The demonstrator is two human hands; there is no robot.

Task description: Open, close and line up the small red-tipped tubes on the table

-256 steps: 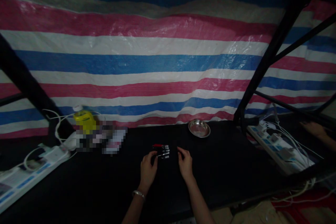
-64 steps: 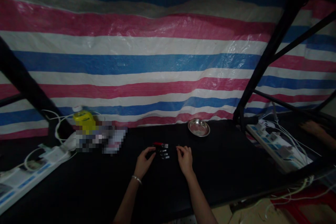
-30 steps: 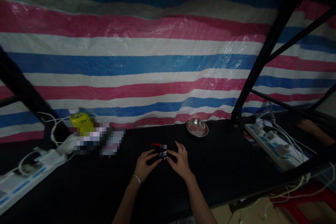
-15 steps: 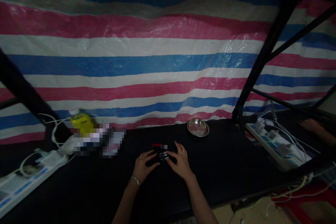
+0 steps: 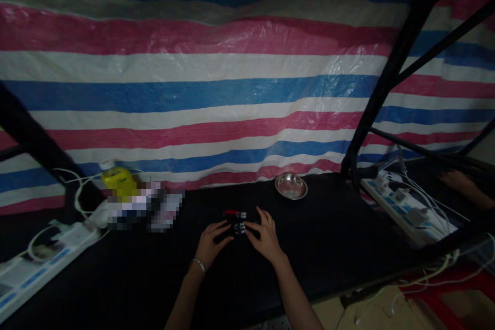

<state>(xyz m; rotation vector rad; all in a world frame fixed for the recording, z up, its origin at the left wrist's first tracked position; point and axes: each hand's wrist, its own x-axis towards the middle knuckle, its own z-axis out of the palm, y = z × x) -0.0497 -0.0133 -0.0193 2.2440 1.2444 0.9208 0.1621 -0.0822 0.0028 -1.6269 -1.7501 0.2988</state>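
My left hand (image 5: 211,242) and my right hand (image 5: 266,237) lie low over the black table, facing each other around a few small dark lighters (image 5: 239,228) with shiny metal ends. The left thumb and forefinger are bent about their left side, where dark bodies blend into the tabletop. At the metal ends, the right thumb and forefinger press in from the right, its other fingers stretched out. Just beyond them lies a red lighter (image 5: 232,214) with a silver end, touched by neither hand. How many dark lighters there are is hard to make out.
A round metal dish (image 5: 291,186) stands at the back right. Back left are a yellow bottle (image 5: 120,180) and blurred packets (image 5: 167,211). Power strips with cables flank the table, left (image 5: 46,263) and right (image 5: 410,211). Another person's hand (image 5: 458,180) rests far right.
The dark lighters between my fingers have come closer together, side by side. My left thumb has moved slightly inward. The red lighter has stayed put.
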